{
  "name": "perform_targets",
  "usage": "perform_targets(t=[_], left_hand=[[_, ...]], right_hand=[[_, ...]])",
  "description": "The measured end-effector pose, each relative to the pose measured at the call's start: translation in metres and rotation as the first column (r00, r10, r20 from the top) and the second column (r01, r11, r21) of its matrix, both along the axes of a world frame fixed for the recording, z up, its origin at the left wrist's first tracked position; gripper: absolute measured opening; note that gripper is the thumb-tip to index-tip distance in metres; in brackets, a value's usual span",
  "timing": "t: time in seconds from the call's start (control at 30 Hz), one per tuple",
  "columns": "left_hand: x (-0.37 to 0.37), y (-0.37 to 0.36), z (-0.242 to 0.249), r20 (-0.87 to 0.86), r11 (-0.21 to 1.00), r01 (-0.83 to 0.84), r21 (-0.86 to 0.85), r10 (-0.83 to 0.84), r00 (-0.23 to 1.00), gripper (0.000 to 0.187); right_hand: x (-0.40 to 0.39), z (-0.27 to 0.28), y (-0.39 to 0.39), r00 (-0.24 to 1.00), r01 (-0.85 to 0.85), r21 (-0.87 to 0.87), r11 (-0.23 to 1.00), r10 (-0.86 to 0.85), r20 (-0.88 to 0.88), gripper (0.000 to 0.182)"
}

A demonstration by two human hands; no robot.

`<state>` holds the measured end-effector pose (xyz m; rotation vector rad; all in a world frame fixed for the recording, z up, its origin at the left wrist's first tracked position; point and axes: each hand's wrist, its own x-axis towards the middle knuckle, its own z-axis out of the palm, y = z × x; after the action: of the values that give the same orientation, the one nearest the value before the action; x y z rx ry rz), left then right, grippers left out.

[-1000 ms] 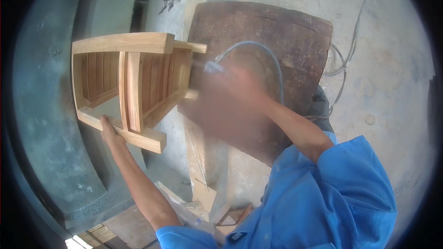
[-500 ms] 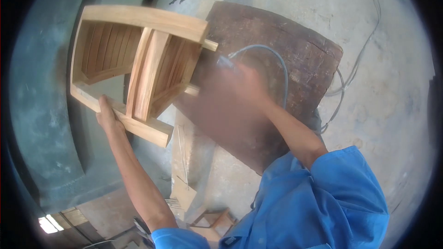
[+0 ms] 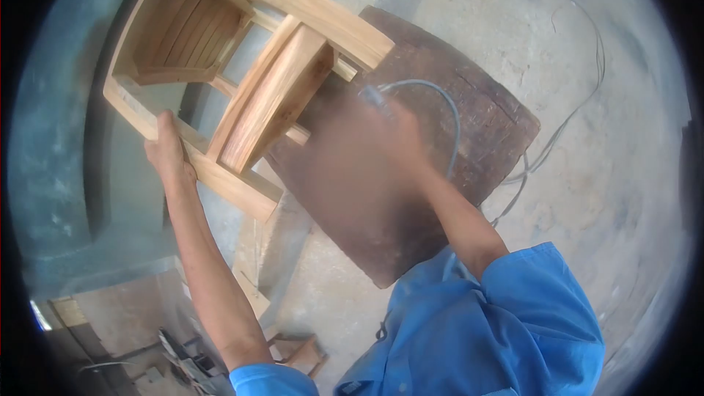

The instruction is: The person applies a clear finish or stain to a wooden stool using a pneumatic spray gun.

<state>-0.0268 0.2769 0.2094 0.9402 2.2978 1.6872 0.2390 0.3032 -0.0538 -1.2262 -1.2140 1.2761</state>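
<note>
Your left hand is wrapped tight around a rail of the wooden chair frame. The frame is tipped on its side, and one end of it rests on the far left edge of the dark wooden board. The rest of the frame hangs out past that edge, over the gray floor. Your right hand is a blur over the middle of the board, just beside the frame. It seems to be on a tool, but you cannot tell what the tool is or how the hand grips it. A gray cord loops up from that hand and curves back along your arm. Your blue sleeve is near the board's close corner. More thin wires lie on the floor past the board's right edge.
</note>
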Motion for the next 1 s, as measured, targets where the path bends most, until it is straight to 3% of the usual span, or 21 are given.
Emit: perform_targets(t=[0.17,0.27,0.37,0.47,0.57,0.63,0.77,0.87,1.0], left_hand=[[0.001,0.001,-0.001,0.012,0.999,-0.043,0.022,0.043,0.999,0.046],[0.001,0.002,0.000,-0.007,0.999,-0.021,0.039,0.021,1.000,0.043],[0.004,0.003,-0.001,-0.036,0.998,-0.031,0.060,0.033,0.999,0.040],[0.003,0.002,-0.001,-0.046,0.998,-0.044,0.036,0.046,0.998,0.039],[0.003,0.004,0.000,-0.055,0.998,-0.059,0.017,0.060,0.997,0.040],[0.001,0.004,-0.001,-0.065,0.997,-0.077,0.016,0.078,0.995,0.042],[-0.001,0.004,-0.001,-0.081,0.993,-0.116,0.008,0.116,0.990,0.045],[0.007,0.004,0.002,-0.118,0.987,-0.157,-0.025,0.153,0.981,0.047],[0.023,0.000,0.008,-0.154,0.972,-0.223,-0.071,0.210,0.965,0.046]], right_hand=[[0.027,-0.027,0.026,0.974,0.100,0.065,0.993,-0.111,0.199,0.047],[0.037,-0.031,0.021,0.968,0.072,0.072,0.995,-0.087,0.235,0.045],[0.033,-0.020,0.038,0.988,-0.044,-0.004,0.999,0.044,0.151,0.042],[0.011,0.027,0.040,0.969,-0.210,-0.116,0.971,0.223,0.111,0.042],[-0.015,0.039,0.033,0.919,-0.392,0.070,0.917,0.385,0.087,0.041],[-0.023,0.045,0.028,0.887,-0.429,0.063,0.901,0.407,0.218,0.041],[-0.011,0.034,0.023,0.868,-0.436,-0.081,0.896,0.443,0.226,0.041],[0.020,-0.025,0.038,0.761,-0.572,-0.020,0.820,0.540,0.361,0.041],[0.082,-0.031,0.092,0.792,-0.514,0.009,0.858,0.470,0.388,0.040]])
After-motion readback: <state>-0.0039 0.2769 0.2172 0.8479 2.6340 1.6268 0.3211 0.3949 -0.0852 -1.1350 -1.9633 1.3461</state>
